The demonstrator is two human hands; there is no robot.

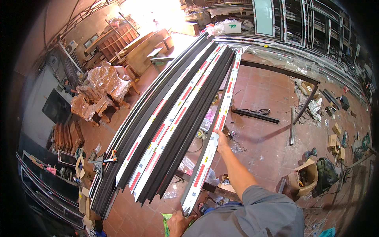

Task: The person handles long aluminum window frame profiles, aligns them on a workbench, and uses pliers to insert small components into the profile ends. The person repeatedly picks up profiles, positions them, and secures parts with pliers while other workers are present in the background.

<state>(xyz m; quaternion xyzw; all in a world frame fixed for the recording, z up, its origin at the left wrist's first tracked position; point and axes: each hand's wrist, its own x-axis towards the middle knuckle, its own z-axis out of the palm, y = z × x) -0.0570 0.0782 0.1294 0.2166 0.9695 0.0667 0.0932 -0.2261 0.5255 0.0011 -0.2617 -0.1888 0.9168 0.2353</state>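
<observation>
A long dark metal profile (pixel 213 152), its upper face covered in white film with red and yellow labels, slants away from me along the right side of a stack. My left hand (pixel 179 224) is closed around its near end, at the bottom of the view. Farther up, my right hand (pixel 222 142) grips its right edge; the fingers beneath are partly hidden. To the left lie several similar profiles (pixel 160 136), black ones and white-filmed ones side by side. The held profile is apart from them at the near end, with a gap between.
Dark metal rails (pixel 272 71) of a stand lie under the profiles' far end. An orange-and-black clamp (pixel 104 160) sits at the stack's left edge. Plastic-wrapped wooden furniture (pixel 104 85) stands left. On the right are an open cardboard box (pixel 304 177) and a dark green bag (pixel 326 175).
</observation>
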